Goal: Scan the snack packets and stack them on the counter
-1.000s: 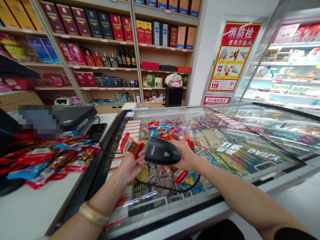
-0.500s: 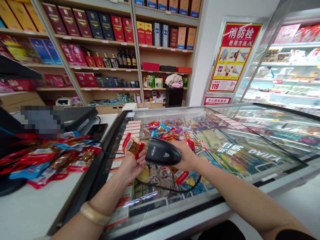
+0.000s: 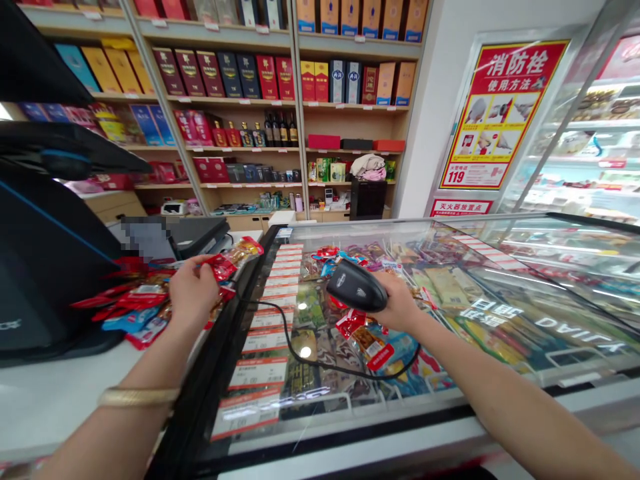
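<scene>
My left hand (image 3: 194, 293) is closed on a red snack packet (image 3: 243, 252) with a clear window and brown food inside. It hovers over a pile of red and blue snack packets (image 3: 145, 297) on the white counter. My right hand (image 3: 400, 300) grips a black barcode scanner (image 3: 356, 285), its head pointing up and left. The scanner's black cable (image 3: 320, 363) curves across the glass lid of a chest freezer (image 3: 320, 413). Under and around the scanner, more red and blue packets (image 3: 367, 340) lie on the glass.
A black checkout terminal (image 3: 45, 253) stands at the left on the white counter (image 3: 45, 400). Price labels (image 3: 263, 370) run along the freezer's left side. Shelves of boxes and bottles (image 3: 280, 130) line the back wall, beside a red fire-hydrant sign (image 3: 505, 113).
My left hand has moved left with the packet, from in front of the scanner to above the counter pile. The scanner stays in my right hand. The camera view has turned left.
</scene>
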Motion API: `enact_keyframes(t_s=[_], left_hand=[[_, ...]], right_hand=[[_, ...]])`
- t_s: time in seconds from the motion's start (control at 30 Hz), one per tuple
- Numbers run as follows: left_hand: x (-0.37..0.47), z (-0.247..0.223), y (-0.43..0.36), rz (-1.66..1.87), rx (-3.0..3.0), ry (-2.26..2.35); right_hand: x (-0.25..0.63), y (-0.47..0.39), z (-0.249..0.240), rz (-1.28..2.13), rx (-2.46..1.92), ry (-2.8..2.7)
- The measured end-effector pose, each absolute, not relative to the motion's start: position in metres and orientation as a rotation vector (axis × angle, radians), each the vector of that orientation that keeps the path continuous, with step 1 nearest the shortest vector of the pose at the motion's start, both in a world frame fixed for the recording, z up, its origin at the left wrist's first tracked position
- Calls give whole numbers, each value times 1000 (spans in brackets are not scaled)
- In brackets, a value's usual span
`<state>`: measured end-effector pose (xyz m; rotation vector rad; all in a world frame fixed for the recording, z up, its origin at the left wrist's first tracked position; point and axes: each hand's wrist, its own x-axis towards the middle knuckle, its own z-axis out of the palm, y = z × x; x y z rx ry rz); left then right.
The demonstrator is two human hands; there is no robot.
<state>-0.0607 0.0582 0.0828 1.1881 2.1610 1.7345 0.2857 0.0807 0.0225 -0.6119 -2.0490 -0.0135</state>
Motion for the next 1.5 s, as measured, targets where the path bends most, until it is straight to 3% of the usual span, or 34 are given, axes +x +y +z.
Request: enact_keyframes(t_s=[0.17, 0.4, 0.67, 0.8, 0.93, 1.07, 1.27, 1.5], left_hand=[[-113, 108, 51, 1341, 1391, 2761], [-142, 118, 49, 838, 1405, 2991], [-128, 109, 39, 995, 1579, 2980], [-95, 107, 47, 1270, 1701, 2845], [-33, 86, 56, 1453, 2114, 2083], [37, 44, 52, 1255, 2087, 1500], [90, 4, 40, 760, 2215, 1679], [97, 7, 37, 664, 2093, 1819]], right_hand=[[285, 79, 26, -35, -607, -2046], [287, 81, 27, -45, -612, -2049], [289, 87, 26, -37, -619, -2014], [291, 89, 27, -42, -680, -1992], [293, 91, 27, -49, -718, -1988], [294, 93, 24, -57, -748, -2018], [295, 98, 20, -88, -735, -2032], [294, 96, 18, -74, -737, -2082]])
